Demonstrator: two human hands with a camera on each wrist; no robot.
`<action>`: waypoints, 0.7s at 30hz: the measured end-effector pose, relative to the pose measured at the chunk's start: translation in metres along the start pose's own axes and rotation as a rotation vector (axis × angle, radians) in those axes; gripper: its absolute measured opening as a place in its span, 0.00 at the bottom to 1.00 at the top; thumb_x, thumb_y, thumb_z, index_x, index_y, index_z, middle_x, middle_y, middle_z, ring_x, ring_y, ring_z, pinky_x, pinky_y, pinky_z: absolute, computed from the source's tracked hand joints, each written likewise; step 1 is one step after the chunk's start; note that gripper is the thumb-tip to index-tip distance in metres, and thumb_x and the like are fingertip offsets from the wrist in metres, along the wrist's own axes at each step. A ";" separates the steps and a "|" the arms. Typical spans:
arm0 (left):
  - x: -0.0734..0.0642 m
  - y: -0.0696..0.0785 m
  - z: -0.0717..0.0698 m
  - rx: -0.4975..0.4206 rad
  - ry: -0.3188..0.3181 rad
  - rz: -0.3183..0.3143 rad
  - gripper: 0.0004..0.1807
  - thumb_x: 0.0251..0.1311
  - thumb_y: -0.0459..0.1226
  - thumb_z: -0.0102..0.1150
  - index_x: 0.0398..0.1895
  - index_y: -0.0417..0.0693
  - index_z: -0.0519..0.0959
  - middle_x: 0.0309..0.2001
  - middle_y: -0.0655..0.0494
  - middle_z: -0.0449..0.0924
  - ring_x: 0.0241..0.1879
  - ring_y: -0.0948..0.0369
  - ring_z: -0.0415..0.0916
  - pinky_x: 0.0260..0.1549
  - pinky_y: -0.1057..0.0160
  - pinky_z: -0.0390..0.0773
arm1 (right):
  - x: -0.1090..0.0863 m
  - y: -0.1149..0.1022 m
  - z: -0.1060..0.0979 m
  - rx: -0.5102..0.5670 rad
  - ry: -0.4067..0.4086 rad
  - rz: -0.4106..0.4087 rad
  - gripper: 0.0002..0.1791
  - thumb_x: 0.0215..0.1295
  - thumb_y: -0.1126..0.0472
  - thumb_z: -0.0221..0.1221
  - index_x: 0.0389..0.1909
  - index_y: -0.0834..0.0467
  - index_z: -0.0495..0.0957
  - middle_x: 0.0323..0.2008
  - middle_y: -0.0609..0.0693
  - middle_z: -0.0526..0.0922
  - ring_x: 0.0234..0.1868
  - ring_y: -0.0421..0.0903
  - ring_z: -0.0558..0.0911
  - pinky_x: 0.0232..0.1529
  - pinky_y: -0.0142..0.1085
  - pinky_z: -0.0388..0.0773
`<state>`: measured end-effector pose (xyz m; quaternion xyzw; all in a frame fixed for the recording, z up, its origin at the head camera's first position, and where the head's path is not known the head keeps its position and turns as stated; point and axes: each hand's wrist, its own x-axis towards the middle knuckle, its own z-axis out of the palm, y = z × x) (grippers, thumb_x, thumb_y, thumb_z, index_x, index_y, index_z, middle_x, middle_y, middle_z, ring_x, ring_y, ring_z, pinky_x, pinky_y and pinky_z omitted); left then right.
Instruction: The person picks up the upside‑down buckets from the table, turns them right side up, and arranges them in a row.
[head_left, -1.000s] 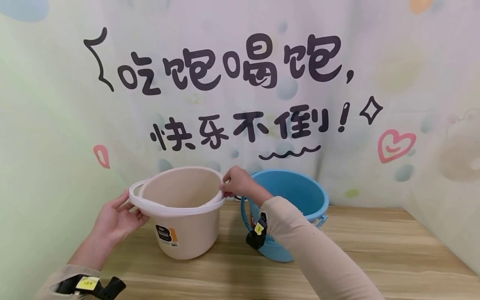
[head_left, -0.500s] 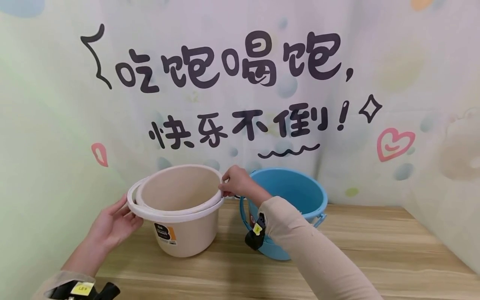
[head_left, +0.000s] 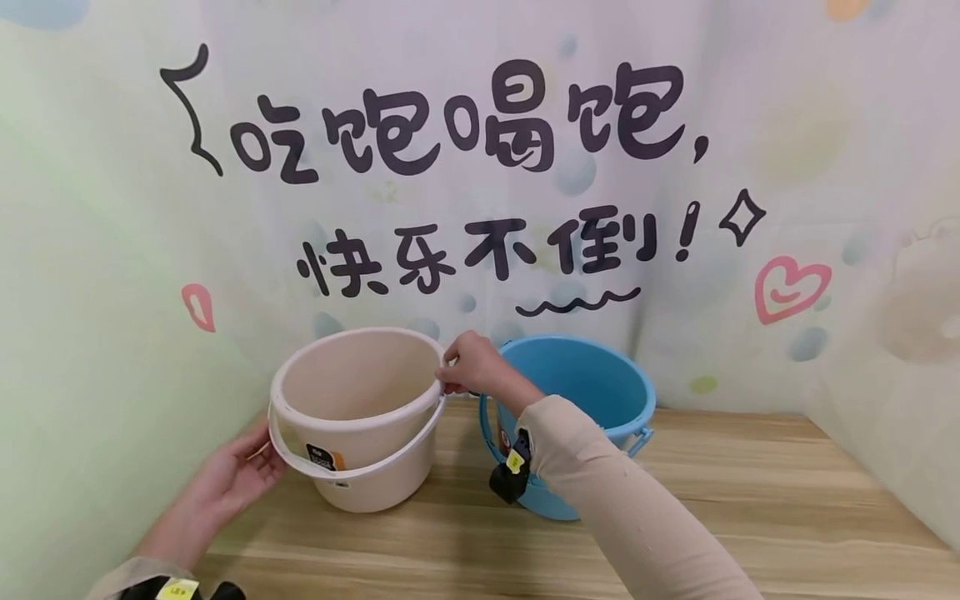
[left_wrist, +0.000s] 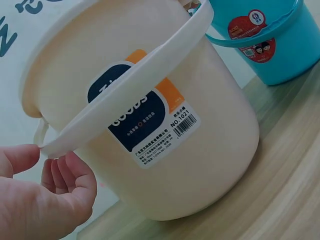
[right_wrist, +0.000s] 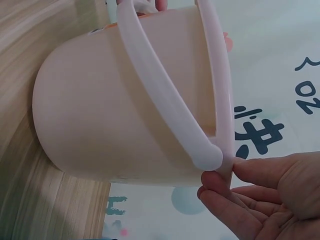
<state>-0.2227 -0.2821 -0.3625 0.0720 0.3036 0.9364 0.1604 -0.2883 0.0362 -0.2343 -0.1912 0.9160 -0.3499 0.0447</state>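
Note:
A beige bucket [head_left: 375, 493] stands upright on the wooden table, slightly left of the middle in the head view. Its pale handle [left_wrist: 132, 82] hangs down across the front, passing over the dark and orange label [left_wrist: 142, 130]. At the bucket's left side my left hand [head_left: 243, 473] pinches this handle between thumb and fingers. My right hand [head_left: 480, 367] pinches the rim [right_wrist: 225, 90] on the right, beside the handle's pivot. In the right wrist view, thumb and fingers lie on either side of that rim.
A blue bucket [head_left: 592, 392] stands close by on the right, partly behind my right forearm, its handle lowered. Wood-grain table [head_left: 750, 500] stretches further right. A printed backdrop [head_left: 487, 192] with black lettering closes off the back.
My left hand has swung the beige bucket's handle down from near the rim to lower across the front. The right hand keeps its grip on the rim. The blue bucket has not moved.

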 end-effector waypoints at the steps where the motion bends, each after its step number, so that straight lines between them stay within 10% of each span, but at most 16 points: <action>1: 0.000 -0.001 0.000 0.009 0.011 0.003 0.18 0.71 0.34 0.33 0.35 0.39 0.76 0.38 0.50 0.71 0.38 0.58 0.71 0.43 0.62 0.72 | 0.000 0.000 0.000 -0.001 -0.001 0.001 0.10 0.59 0.66 0.60 0.38 0.69 0.80 0.21 0.54 0.81 0.22 0.42 0.80 0.28 0.32 0.78; 12: 0.000 -0.008 -0.005 0.159 0.071 0.026 0.17 0.70 0.36 0.35 0.33 0.46 0.77 0.35 0.54 0.72 0.37 0.62 0.71 0.41 0.65 0.72 | -0.003 0.000 0.001 -0.015 0.003 0.008 0.10 0.60 0.65 0.59 0.39 0.69 0.80 0.23 0.55 0.82 0.23 0.43 0.81 0.27 0.31 0.78; 21: -0.010 0.008 0.000 0.480 0.340 -0.007 0.17 0.69 0.42 0.38 0.27 0.58 0.78 0.34 0.62 0.69 0.35 0.68 0.70 0.39 0.68 0.72 | -0.005 0.004 -0.015 -0.034 -0.024 -0.015 0.20 0.62 0.61 0.58 0.52 0.67 0.73 0.36 0.58 0.82 0.31 0.46 0.82 0.32 0.35 0.79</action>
